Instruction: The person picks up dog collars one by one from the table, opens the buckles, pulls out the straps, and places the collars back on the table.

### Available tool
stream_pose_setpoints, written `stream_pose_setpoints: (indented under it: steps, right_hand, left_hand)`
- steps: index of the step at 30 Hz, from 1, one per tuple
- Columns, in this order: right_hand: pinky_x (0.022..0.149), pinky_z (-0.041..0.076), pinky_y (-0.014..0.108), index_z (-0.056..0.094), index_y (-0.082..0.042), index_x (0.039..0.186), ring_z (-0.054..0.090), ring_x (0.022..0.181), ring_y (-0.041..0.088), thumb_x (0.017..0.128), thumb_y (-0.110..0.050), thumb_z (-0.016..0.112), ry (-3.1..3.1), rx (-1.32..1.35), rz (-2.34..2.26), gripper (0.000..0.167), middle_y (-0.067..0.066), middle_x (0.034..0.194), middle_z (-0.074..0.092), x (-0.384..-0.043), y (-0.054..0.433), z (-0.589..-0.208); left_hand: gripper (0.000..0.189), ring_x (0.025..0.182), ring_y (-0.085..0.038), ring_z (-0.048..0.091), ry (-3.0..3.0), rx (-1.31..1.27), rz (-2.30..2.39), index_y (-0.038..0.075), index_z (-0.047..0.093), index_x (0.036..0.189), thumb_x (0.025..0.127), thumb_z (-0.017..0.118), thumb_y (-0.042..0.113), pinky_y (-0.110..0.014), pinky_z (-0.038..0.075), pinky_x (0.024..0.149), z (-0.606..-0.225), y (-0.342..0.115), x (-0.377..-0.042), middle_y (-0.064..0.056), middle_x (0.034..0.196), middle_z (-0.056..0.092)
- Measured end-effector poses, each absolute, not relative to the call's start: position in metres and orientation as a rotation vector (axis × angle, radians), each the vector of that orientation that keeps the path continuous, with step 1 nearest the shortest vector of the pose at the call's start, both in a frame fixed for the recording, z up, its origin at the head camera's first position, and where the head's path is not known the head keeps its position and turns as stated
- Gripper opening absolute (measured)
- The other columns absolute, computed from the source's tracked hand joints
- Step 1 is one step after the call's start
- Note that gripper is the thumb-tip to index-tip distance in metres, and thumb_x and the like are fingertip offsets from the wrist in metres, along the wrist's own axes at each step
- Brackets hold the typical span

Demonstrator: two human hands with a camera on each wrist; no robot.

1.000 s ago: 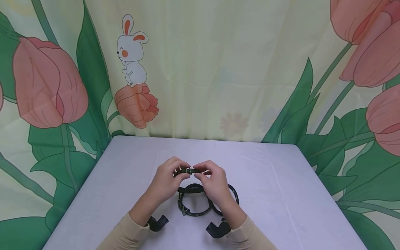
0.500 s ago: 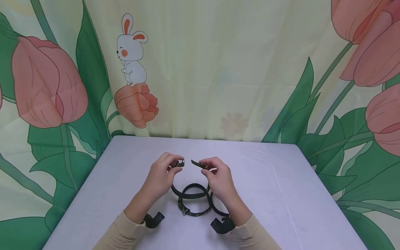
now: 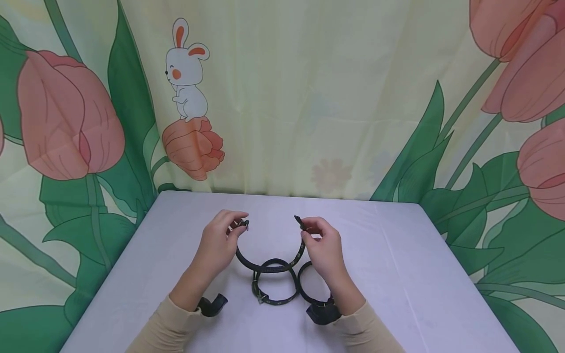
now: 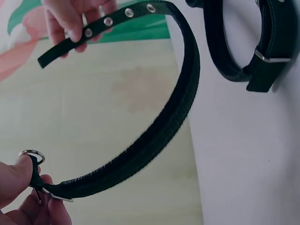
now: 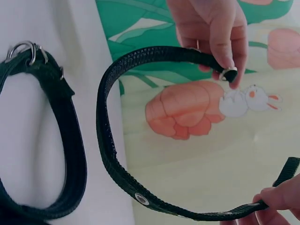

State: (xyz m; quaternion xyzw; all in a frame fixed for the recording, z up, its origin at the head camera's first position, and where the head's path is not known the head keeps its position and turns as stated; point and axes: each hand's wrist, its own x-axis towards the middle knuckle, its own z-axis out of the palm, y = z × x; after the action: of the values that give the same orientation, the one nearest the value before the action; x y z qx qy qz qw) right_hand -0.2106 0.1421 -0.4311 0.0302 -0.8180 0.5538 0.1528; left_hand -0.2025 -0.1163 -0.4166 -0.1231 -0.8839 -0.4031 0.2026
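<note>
Held-up collar (image 4: 164,129) is fully undone, left hand (image 3: 216,242) pinching its buckle end and right hand (image 3: 325,247) its holed end above the table (image 3: 375,274), while the middle collar (image 3: 279,302) and right collar (image 3: 311,298) lie there in closed loops, so those two look not yet unfastened.

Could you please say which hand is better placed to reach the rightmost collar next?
Probably the right hand: it is nearer the rightmost collar, though it must first release the open collar.

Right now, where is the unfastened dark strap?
In the head view, the unfastened dark strap is near the middle, held up between the left hand and the right hand, its lower curve overlapping the far edge of the left closed loop.
</note>
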Motion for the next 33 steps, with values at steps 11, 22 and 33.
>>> stream_pose_setpoints:
  steps: [11, 22, 33]
  right_hand:
    - [0.083, 0.06, 0.031, 0.074, -0.008, 0.118, 0.071, 0.1, 0.023, 0.094, 0.005, 0.074, -2.288, 0.01, 1.481, 0.027, 0.011, 0.108, 0.077, -0.22, 0.165, -0.438]
    - [0.074, 0.067, 0.03, 0.062, -0.007, 0.127, 0.074, 0.092, 0.03, 0.092, 0.018, 0.067, -2.218, 0.01, 1.506, 0.043, 0.015, 0.108, 0.072, -0.227, 0.183, -0.444]
    - [0.075, 0.067, 0.029, 0.064, -0.002, 0.12, 0.078, 0.093, 0.036, 0.094, 0.018, 0.066, -2.24, -0.085, 1.517, 0.033, 0.02, 0.109, 0.079, -0.239, 0.203, -0.452]
  left_hand:
    - [0.037, 0.11, -0.025, 0.073, -2.442, -0.318, -1.127, 0.008, 0.074, 0.132, 0.101, 0.063, -0.01, -0.041, 0.065, 0.088, -0.421, -0.13, -0.213, -0.01, 0.122, 0.071]
    - [0.025, 0.108, -0.029, 0.07, -2.45, -0.134, -1.24, 0.006, 0.071, 0.126, 0.104, 0.066, -0.002, -0.044, 0.065, 0.088, -0.423, -0.138, -0.22, -0.012, 0.117, 0.071]
    - [0.019, 0.11, -0.032, 0.072, -2.509, -0.026, -1.408, 0.005, 0.063, 0.125, 0.108, 0.059, -0.002, -0.05, 0.062, 0.099, -0.423, -0.148, -0.228, -0.017, 0.122, 0.069]
